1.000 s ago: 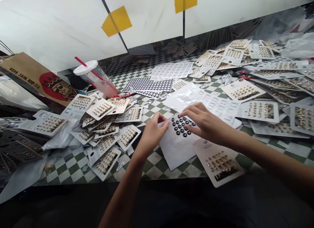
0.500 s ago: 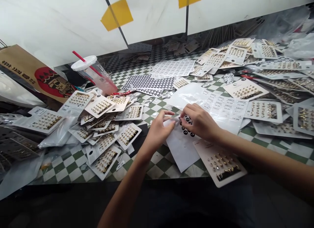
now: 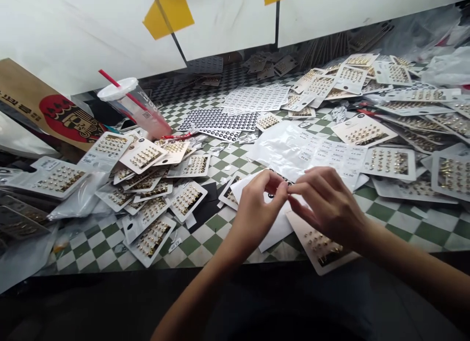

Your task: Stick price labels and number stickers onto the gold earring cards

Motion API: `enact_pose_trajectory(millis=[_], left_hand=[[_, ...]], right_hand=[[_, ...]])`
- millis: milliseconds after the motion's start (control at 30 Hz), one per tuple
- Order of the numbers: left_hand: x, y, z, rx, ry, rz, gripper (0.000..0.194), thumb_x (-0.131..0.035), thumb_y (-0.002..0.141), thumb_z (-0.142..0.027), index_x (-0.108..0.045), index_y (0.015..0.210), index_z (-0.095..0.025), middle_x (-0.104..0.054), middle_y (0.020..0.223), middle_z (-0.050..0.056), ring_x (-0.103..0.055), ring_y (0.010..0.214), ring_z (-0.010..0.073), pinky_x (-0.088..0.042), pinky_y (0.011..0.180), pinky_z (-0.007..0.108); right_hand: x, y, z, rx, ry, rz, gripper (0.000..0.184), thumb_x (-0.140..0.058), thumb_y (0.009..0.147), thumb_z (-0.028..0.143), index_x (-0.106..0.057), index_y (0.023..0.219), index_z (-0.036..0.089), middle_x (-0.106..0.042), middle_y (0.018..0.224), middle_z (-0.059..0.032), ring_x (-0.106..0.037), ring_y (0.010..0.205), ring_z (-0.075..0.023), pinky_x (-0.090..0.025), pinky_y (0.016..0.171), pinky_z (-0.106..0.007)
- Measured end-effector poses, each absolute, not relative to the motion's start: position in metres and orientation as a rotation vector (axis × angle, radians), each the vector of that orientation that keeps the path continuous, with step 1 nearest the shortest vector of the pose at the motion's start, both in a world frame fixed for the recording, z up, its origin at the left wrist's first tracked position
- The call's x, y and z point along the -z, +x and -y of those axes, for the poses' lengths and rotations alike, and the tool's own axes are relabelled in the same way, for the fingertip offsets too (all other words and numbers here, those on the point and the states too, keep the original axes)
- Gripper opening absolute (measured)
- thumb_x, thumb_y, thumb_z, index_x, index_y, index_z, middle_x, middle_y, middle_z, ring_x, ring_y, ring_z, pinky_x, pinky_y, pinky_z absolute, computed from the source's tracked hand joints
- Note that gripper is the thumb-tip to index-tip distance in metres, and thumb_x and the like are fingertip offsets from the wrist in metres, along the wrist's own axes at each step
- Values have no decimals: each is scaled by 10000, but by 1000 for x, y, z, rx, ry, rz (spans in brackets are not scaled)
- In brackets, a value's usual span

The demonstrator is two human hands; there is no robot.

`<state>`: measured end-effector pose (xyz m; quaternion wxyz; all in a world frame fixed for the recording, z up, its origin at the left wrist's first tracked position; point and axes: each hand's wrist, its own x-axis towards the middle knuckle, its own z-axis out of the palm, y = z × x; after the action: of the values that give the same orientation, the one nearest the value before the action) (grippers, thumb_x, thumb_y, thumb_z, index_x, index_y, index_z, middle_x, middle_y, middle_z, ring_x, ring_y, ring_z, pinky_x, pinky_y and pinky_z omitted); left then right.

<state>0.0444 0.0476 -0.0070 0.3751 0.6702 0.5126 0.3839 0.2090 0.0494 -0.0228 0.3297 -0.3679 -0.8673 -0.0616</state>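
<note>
At the near edge of the checked table (image 3: 385,204), head view, my only feed: two bare hands, set tip to tip.

Item, left hand (image 3: 262,204): thumb and forefinger curved into a ring, their tips brought close together. Item, right hand (image 3: 326,204): fingers bent, forefinger and thumb narrowly parted at the tips, touching or nearly touching the left fingertips. A dark speck shows where they meet; from my distance I cannot tell what it is, nor which hand grips it.

Item, white sheet (image 3: 273,238): beneath both hands, flat, one corner pointing toward the near edge; too much is covered for me to give its long axis. Black round stickers (image 3: 270,195) on it show through the left hand's ring.

Item, earring card (image 3: 323,248): partly under the right hand, long axis slanting from far left to near right, near end overhanging the table edge.

Item, price-label sheet (image 3: 334,157): just beyond the right hand.
</note>
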Motion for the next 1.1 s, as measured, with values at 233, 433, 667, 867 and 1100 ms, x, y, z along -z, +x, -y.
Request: enact_pose_trajectory(millis=[233,433,667,867,1100], left_hand=[[25,51,-21,-835,1699,-1375,71,-486,883,-232,-529,845,-190,-595,849,19,-566,823,145,-444,769,271],[42,67,-7,-765,1579,-1421,93,-495,870,-232,-537,800,-187,-590,836,22,-555,812,162,-434,746,298],[31,76,-9,-935,1475,-1500,139,-532,861,-290,-577,780,-187,-557,789,15,-515,766,148,-427,710,284],[29,82,-6,-974,1422,-1526,145,-568,843,-311,-592,764,-191,-564,774,9,-511,746,143,-429,701,280],[24,83,-1,-998,1404,-1524,133,-592,829,-304,-601,752,-196,-566,755,-3,-506,712,128,-427,680,259]], right_hand=[[42,260,-14,-429,-1655,2123,259,-458,877,416,-564,941,188,-599,847,-86,-596,715,-230,-485,591,-357],[52,247,-3,-1210,-1578,1513,520,-578,802,458,-476,1228,178,-575,802,-38,-603,624,-168,-532,546,-297],[32,218,8,-1457,-1325,1254,271,-587,821,351,-623,1046,205,-648,1019,-72,-629,893,-214,-528,783,-325],[32,210,16,-1239,-1316,1386,249,-513,870,298,-597,1095,233,-620,1056,-70,-610,889,-214,-520,773,-335],[31,210,24,-1001,-1342,1585,256,-487,881,229,-571,1122,248,-593,987,-71,-571,858,-203,-501,725,-311]])
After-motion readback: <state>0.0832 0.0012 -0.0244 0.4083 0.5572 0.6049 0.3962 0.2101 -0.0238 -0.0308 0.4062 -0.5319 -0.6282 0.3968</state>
